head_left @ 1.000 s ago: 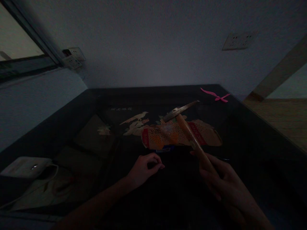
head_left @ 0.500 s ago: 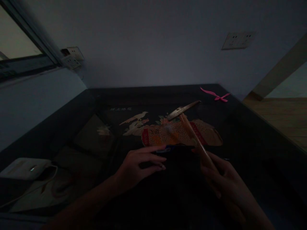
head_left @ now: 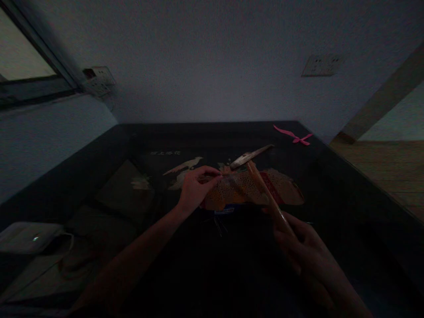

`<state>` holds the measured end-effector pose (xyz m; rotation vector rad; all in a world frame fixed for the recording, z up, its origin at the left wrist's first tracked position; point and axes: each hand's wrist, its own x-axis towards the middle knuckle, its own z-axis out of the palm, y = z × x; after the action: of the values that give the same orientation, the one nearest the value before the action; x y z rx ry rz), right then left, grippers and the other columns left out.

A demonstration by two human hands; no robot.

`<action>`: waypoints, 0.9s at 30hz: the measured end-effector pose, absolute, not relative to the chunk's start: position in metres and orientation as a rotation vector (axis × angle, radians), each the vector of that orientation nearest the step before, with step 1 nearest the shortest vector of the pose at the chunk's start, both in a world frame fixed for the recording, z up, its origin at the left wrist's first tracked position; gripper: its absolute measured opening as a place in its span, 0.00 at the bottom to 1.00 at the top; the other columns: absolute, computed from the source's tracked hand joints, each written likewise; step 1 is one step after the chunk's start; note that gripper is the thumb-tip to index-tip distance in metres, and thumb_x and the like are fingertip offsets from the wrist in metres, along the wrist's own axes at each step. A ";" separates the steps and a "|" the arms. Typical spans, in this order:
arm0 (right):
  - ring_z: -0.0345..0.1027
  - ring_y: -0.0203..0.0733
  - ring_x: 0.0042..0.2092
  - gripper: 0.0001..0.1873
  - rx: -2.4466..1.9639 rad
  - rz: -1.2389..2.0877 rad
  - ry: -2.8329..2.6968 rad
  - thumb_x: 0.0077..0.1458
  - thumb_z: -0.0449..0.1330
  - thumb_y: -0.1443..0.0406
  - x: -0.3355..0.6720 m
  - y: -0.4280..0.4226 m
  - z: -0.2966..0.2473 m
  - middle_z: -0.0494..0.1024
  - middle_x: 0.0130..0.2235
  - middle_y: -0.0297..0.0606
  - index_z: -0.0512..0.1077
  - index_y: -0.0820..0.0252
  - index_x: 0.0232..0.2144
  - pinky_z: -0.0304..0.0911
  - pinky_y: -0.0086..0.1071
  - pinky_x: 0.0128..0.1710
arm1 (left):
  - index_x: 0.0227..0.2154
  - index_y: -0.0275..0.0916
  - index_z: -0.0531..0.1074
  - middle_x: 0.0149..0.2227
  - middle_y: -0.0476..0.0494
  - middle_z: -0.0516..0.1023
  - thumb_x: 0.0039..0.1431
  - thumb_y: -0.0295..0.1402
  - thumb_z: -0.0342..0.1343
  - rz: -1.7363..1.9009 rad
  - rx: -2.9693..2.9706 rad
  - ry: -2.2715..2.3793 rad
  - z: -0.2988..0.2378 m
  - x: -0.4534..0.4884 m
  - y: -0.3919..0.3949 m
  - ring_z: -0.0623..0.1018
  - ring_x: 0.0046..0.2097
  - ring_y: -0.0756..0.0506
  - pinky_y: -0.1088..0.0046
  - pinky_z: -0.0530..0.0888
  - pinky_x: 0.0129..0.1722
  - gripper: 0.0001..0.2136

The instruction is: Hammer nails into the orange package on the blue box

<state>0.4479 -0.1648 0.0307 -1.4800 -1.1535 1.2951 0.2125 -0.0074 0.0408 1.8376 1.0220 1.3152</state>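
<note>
My right hand point(head_left: 303, 247) grips a hammer point(head_left: 271, 198) by its wooden handle. The narrow metal head point(head_left: 251, 156) is over the far edge of a long, dotted piece with orange patches and a red band point(head_left: 245, 190). At that piece's left far edge, my left hand point(head_left: 198, 185) has thumb and fingertips closed in a pinch. What lies between them is too small and dark to make out. In front of the dotted piece is a small blue item point(head_left: 225, 210) with pale lettering. Several thin, nail-like slivers point(head_left: 218, 226) lie near it.
A dark table point(head_left: 159, 137) with a printed bird picture point(head_left: 185, 164) reaches the wall. A pink ribbon point(head_left: 294, 136) lies at the back right. On the left is a white device point(head_left: 29, 236) with a cord. Sockets point(head_left: 321, 65) are on the wall.
My left hand has moved up and away from me, from near the blue item to the dotted piece's far edge, its fingers closing into a pinch. The hammer has stayed almost in place.
</note>
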 end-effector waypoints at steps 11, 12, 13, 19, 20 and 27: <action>0.46 0.26 0.16 0.29 -1.472 1.328 -1.181 0.56 0.60 0.53 0.447 -0.163 0.028 0.60 0.23 0.24 0.66 0.60 0.56 0.46 0.22 0.12 | 0.32 0.39 0.76 0.33 0.47 0.80 0.54 0.29 0.61 1.280 2.046 1.011 0.030 0.213 -0.005 0.80 0.35 0.48 0.71 0.78 0.38 0.02; 0.46 0.26 0.16 0.29 -1.474 1.328 -1.176 0.56 0.61 0.53 0.447 -0.163 0.029 0.60 0.23 0.24 0.66 0.60 0.56 0.46 0.21 0.13 | 0.32 0.39 0.76 0.33 0.48 0.80 0.54 0.29 0.61 1.260 2.032 1.009 0.029 0.213 -0.005 0.80 0.34 0.48 0.71 0.78 0.37 0.02; 0.47 0.26 0.17 0.29 -1.478 1.327 -1.168 0.55 0.61 0.53 0.446 -0.164 0.029 0.60 0.23 0.24 0.66 0.60 0.56 0.47 0.21 0.13 | 0.32 0.38 0.76 0.33 0.48 0.80 0.54 0.29 0.60 1.239 2.021 1.004 0.028 0.213 -0.005 0.80 0.34 0.48 0.72 0.78 0.37 0.02; 0.50 0.26 0.17 0.31 -1.471 1.341 -1.139 0.55 0.62 0.54 0.446 -0.164 0.030 0.61 0.24 0.25 0.65 0.61 0.57 0.49 0.21 0.14 | 0.32 0.38 0.75 0.32 0.48 0.80 0.55 0.30 0.60 1.220 2.043 1.003 0.024 0.213 -0.005 0.79 0.33 0.49 0.74 0.77 0.36 0.02; 0.50 0.26 0.17 0.31 -1.467 1.344 -1.145 0.55 0.62 0.53 0.446 -0.165 0.030 0.61 0.24 0.25 0.64 0.61 0.57 0.49 0.21 0.13 | 0.32 0.38 0.75 0.32 0.48 0.80 0.55 0.30 0.60 1.223 2.053 1.007 0.024 0.213 -0.005 0.79 0.33 0.49 0.74 0.77 0.35 0.02; 0.49 0.27 0.17 0.32 -1.477 1.334 -1.189 0.56 0.61 0.54 0.445 -0.162 0.030 0.60 0.23 0.24 0.64 0.62 0.58 0.49 0.22 0.13 | 0.33 0.39 0.75 0.33 0.48 0.80 0.55 0.29 0.60 1.221 2.096 1.022 0.023 0.213 -0.006 0.79 0.34 0.49 0.72 0.77 0.38 0.02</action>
<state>0.4446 -0.1621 0.0303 -1.4771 -1.1885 1.3336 0.2127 -0.0058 0.0231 2.0965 1.0215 1.2209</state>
